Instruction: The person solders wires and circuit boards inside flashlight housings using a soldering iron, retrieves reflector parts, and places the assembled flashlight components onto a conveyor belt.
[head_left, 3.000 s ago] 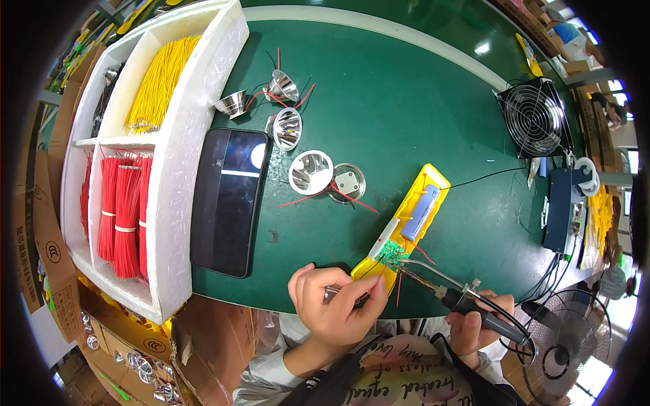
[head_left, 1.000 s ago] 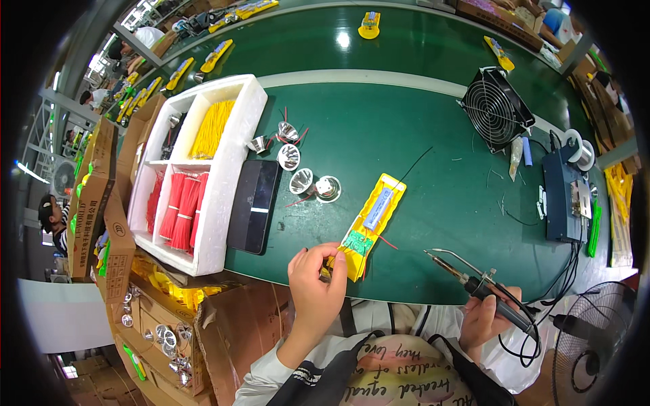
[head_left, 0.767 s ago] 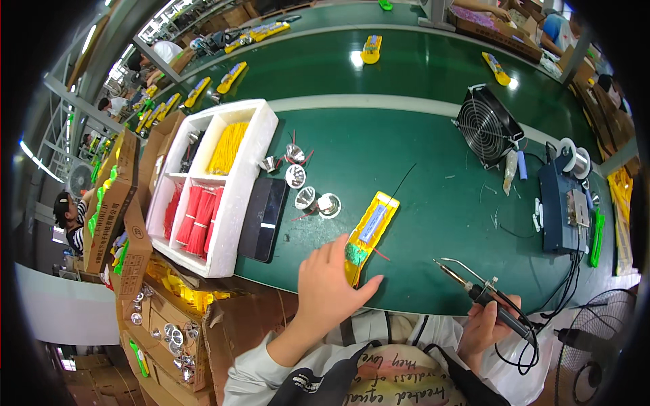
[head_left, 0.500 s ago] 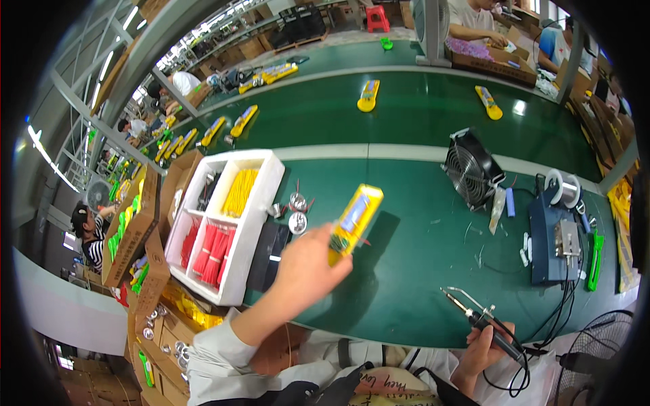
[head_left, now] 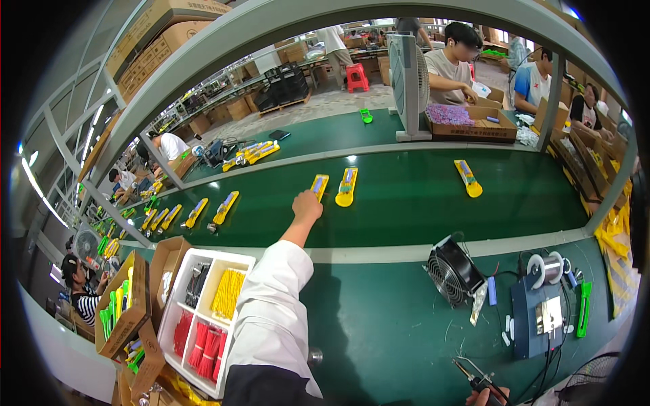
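Observation:
My left arm is stretched out over the green conveyor belt (head_left: 406, 216). At its end, my left hand (head_left: 307, 207) is closed on the near end of a yellow plastic housing (head_left: 320, 185) with a blue cell in it; the hand hides that end. Just to its right lies a similar yellow housing (head_left: 346, 187), and another yellow housing (head_left: 468, 179) is farther right on the belt. Low at the right, my right hand (head_left: 489, 396), partly cut off by the lower edge, grips a soldering iron (head_left: 477, 381) that points up and left over the green bench.
A white foam tray (head_left: 247, 260) of red, yellow and black wires stands left of my arm. To the right are a black fan (head_left: 452, 271), a blue soldering unit (head_left: 531, 318) and a solder spool (head_left: 547, 268). A metal frame (head_left: 379, 254) edges the belt. Co-workers sit beyond.
My left hand has moved forward from above the bench to the belt, carrying the yellow housing. The view has tilted up. The right hand still holds the soldering iron.

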`<state>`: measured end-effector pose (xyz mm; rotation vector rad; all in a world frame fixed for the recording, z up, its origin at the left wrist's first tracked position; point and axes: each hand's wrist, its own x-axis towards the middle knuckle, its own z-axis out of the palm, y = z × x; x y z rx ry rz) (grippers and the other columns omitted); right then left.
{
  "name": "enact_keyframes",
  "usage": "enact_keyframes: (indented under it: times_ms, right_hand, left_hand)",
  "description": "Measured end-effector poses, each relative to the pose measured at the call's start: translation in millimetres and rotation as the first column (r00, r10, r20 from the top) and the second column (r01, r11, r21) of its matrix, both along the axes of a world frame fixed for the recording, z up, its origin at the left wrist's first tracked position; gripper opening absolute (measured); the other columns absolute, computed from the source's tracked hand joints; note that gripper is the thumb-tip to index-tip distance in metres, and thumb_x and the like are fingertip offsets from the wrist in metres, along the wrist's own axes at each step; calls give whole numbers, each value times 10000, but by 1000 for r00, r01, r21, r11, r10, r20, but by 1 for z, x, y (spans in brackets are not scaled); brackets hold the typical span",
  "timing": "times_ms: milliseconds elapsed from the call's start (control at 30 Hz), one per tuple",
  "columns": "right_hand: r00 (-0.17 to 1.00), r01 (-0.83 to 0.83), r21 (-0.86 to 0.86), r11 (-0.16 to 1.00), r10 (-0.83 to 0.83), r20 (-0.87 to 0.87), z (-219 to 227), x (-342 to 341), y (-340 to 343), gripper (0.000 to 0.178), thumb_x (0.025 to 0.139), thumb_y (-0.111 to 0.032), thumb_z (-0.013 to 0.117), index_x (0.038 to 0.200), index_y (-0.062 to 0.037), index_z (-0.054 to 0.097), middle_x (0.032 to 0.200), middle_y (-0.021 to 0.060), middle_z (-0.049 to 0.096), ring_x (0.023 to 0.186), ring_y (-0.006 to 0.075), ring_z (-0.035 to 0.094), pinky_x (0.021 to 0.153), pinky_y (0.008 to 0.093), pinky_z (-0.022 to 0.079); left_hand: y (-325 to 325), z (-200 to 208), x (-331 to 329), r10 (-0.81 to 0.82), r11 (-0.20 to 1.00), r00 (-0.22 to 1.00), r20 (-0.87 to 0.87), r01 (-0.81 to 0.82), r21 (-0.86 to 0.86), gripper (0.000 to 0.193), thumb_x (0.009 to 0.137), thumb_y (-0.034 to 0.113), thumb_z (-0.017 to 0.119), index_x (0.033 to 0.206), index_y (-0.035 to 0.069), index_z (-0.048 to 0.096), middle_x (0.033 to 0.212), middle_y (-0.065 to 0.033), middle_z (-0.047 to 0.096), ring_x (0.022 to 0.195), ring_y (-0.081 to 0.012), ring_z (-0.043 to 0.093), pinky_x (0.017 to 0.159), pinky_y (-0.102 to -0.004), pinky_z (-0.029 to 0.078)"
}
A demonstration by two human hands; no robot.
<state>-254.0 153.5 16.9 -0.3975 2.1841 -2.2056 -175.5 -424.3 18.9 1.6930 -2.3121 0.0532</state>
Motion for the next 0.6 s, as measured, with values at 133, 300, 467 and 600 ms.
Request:
enact_keyframes:
  times_ms: [133, 300, 467, 600]
  right_hand:
    - [998, 3, 56, 998, -6, 57, 9, -4, -11, 205, 804, -181, 555, 816, 8, 476, 591, 78, 523, 500, 129, 486, 473, 230, 391]
    - [997, -50, 141, 989, 40, 72, 19, -6, -22, 233, 811, -211, 546, 804, 16, 493, 597, 82, 532, 500, 132, 489, 477, 239, 396]
    - [999, -22, 110, 994, 18, 39, 20, -2, -17, 208, 807, -184, 550, 815, 17, 501, 603, 74, 537, 490, 112, 484, 454, 221, 387]
    - [994, 31, 35, 999, -35, 101, 0, -5, 2, 226, 799, -204, 564, 850, 11, 517, 600, 82, 542, 480, 134, 485, 463, 234, 399]
  left_hand:
    - [6, 7, -19, 29, 990, 999, -38, -23, 137, 323, 671, 209, 658, 890, 13, 524, 904, -158, 574, 873, -323, 555, 734, -374, 464]
    - [7, 24, -43, -332, 943, 925, -184, 332, -36, 341, 739, 373, 577, 766, 33, 556, 899, -167, 584, 784, -317, 571, 698, -404, 456]
    - [21, 5, -77, -250, 967, 956, 156, 237, 98, 429, 778, 387, 501, 905, -8, 609, 906, -181, 587, 836, -297, 574, 735, -358, 460]
    - [15, -24, -86, -103, 993, 980, 168, 112, -46, 302, 795, 244, 482, 903, -9, 606, 907, -194, 575, 849, -311, 573, 721, -359, 469]
